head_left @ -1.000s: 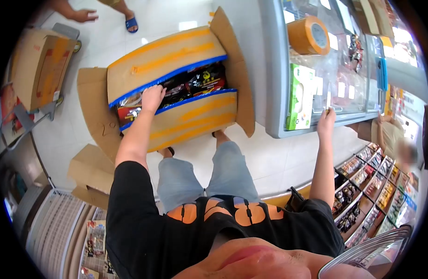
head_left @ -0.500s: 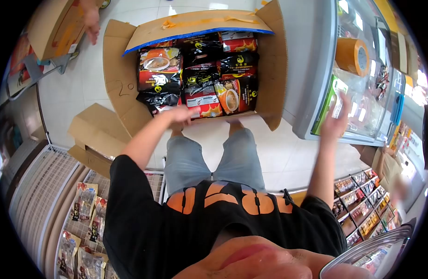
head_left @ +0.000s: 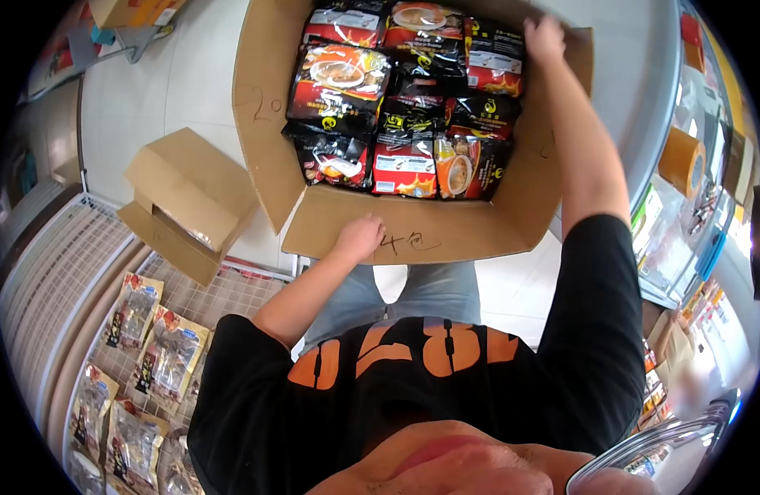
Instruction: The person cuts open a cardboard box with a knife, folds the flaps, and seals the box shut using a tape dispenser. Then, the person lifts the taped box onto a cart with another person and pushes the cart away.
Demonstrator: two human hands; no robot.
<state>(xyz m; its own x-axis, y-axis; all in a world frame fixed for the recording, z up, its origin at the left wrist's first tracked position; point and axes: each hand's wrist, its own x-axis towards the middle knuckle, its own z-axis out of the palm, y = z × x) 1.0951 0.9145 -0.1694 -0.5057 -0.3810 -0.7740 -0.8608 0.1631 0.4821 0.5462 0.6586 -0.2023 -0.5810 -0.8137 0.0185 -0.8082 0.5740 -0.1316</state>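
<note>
A large cardboard box (head_left: pixel 268 148) stands open, filled with black, red and orange food packets (head_left: pixel 338 87). My left hand (head_left: pixel 362 238) rests on the near flap beside some handwriting, its fingers curled against the cardboard; whether it grips anything is too small to tell. At the far right corner of the box is my right hand (head_left: pixel 545 40), with its fingers bent down by the upper right packet (head_left: pixel 494 58) and the box edge. What its fingertips touch is hidden.
A smaller open carton (head_left: pixel 190 190) is at the left. Below it, a wire rack (head_left: pixel 223 289) holds bagged goods (head_left: pixel 172 353). On the right, a freezer counter (head_left: pixel 656 190) carries an orange tape roll (head_left: pixel 682 161). A person (head_left: pixel 672 351) is at the far right.
The box's near flap now lies folded outward and the far flap no longer covers packets. My right hand has left the counter for the box's far corner. The view has shifted.
</note>
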